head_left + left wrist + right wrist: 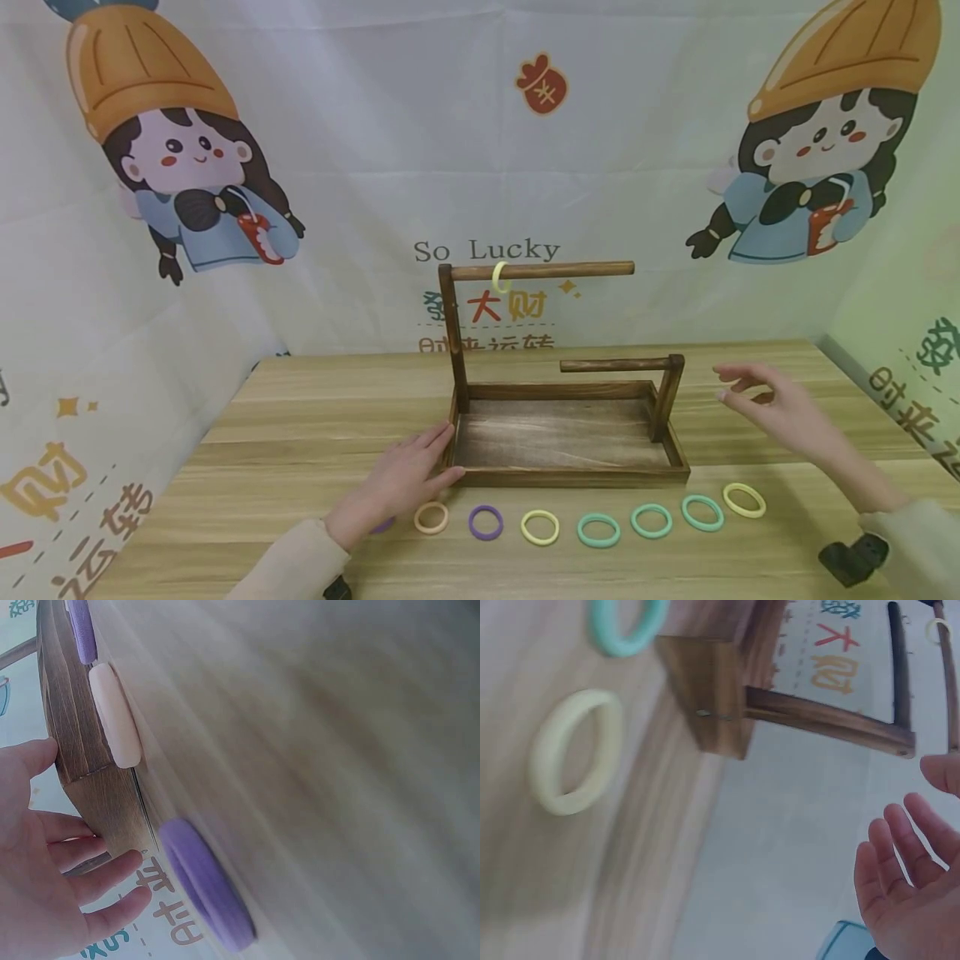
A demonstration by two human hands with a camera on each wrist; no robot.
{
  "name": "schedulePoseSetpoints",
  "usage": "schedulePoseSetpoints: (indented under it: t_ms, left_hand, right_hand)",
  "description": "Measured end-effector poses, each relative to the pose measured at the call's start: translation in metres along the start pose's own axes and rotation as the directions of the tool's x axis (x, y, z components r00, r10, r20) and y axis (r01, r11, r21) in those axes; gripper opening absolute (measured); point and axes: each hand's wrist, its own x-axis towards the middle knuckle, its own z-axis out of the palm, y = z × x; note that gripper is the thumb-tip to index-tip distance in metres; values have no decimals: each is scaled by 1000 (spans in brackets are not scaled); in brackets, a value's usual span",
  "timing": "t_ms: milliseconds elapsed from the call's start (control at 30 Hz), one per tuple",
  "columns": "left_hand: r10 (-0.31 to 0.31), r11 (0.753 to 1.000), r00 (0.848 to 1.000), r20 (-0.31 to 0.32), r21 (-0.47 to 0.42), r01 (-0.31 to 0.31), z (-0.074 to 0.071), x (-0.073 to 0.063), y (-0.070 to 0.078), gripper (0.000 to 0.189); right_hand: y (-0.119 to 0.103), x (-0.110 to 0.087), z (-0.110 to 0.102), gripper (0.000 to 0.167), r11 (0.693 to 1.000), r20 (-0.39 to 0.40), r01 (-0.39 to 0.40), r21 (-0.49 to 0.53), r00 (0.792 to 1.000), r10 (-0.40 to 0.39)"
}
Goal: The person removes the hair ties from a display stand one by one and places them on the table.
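A dark wooden rack stands on the table, made of a shallow tray [570,478] with a tall upper bar [577,270] and a lower bar [607,365]. One pale yellow ring [497,277] hangs on the upper bar near its post. My left hand [397,475] touches the tray's left front corner, thumb at the front wall, the other fingers extended along the left side. In the air right of the lower bar's post is my right hand [787,417], fingers loosely bent, holding nothing. A purple ring [210,889] lies partly hidden under my left wrist in the head view.
Before the tray lies a row of soft rings: peach [431,532], purple [486,537], yellow [540,543], several teal rings [598,544] and a yellow ring [750,515] at the right end. Printed cloth [360,167] walls the table's back and sides.
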Motion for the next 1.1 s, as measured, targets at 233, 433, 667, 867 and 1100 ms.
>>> schedulePoseSetpoints:
  t_ms: [233,433,667,867,1100]
  left_hand:
    - [6,1000,1000,-1,4,-6,-2,0,0,64]
    - [5,1000,1000,4,9,-5,-2,0,0,64]
    - [10,1000,1000,7,16,-10,-2,-1,0,63]
    - [9,1000,1000,12,17,-9,-3,-1,1,64]
    - [9,1000,1000,1,16,-9,-3,-1,1,64]
  right_hand:
    - [-17,25,-3,32,999,-41,-48,6,998,48]
    - [-29,44,-5,34,999,-43,-42,19,998,43]
    - [-46,67,-6,36,999,-38,-53,-9,998,53]
    - [-64,85,-5,39,998,-11,-65,-10,998,65]
    - [-77,104,1,40,999,1,-34,17,999,34]
